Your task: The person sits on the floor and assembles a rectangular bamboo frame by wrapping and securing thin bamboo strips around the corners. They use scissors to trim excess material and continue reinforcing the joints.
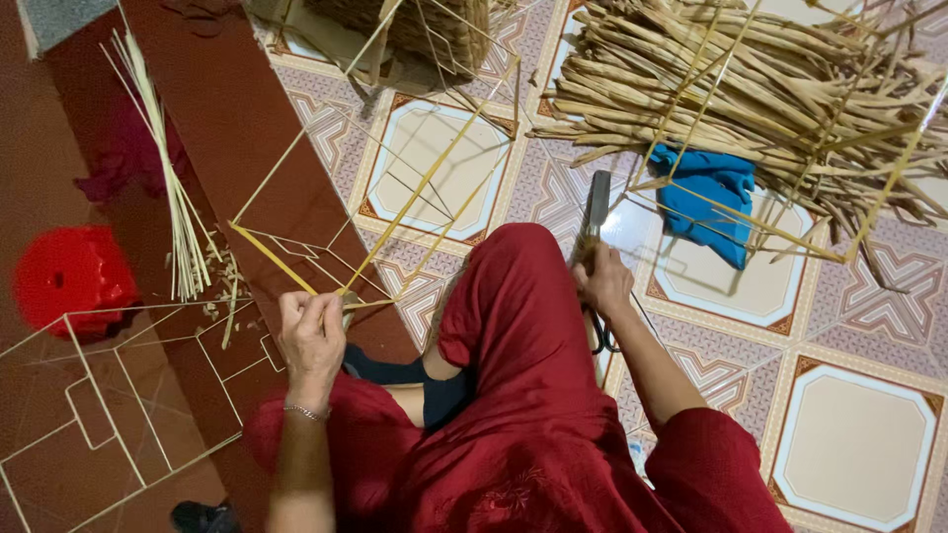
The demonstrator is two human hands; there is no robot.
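1. Knee in red cloth [513,326] fills the lower centre of the frame.
2. Left hand [312,334], lower left, is pinched shut on a thin bamboo strip [272,257] of the stick frame [434,178].
3. Right hand [604,281], at centre, is clamped on large scissors [595,212].
4. Blue cloth [706,202] lies beyond, beside the dried reed pile [750,79] at upper right.
5. Red stool [71,278] sits at far left.

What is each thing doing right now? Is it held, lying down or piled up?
Left hand: pinching a thin yellow strip.
Right hand: gripping a knife, blade pointing away.
Scissors: lying on the floor under the right wrist.
Blue cloth: crumpled on the tiles.
Dried reeds: piled up.
Thin sticks: loose bundle lying flat.
Red stool: standing, untouched.
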